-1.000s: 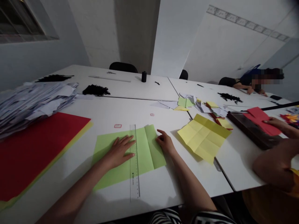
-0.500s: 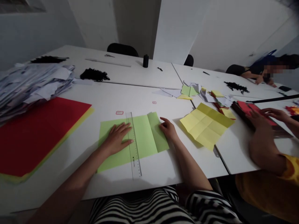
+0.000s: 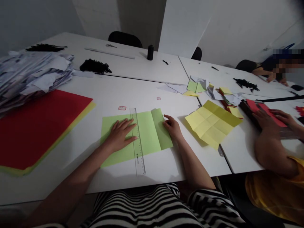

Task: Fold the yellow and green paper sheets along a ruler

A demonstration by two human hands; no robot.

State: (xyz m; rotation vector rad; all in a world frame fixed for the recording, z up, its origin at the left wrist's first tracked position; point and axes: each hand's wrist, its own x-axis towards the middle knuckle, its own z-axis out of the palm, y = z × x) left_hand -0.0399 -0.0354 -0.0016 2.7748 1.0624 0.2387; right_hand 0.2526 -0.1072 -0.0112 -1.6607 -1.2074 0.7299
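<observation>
A sheet of light green paper point(image 3: 147, 133) lies on the table before me, with a crease down its right part. The flap right of the crease looks darker and slightly raised. Across the sheet lies a clear plastic ruler point(image 3: 140, 152), running away from me. My left hand point(image 3: 122, 134) rests flat with fingers spread, on the paper and over the ruler's left edge. My right hand point(image 3: 173, 127) grips the right edge of the green sheet, its index finger stretched out and the others curled. The thumb's contact with the paper is hard to see.
Left lie stacked red sheets point(image 3: 47, 126) and a heap of white papers point(image 3: 42, 72). A creased yellow sheet point(image 3: 211, 123) lies right, near paper scraps point(image 3: 196, 86). Beyond stand black cord point(image 3: 95, 66) and a black spool point(image 3: 150, 52). A co-worker's hands point(image 3: 266, 122) handle red paper.
The view has tilted slightly, so the table sits higher. My hands, the green paper and the ruler keep nearly the same places. The co-worker's hands have shifted slightly over the red paper.
</observation>
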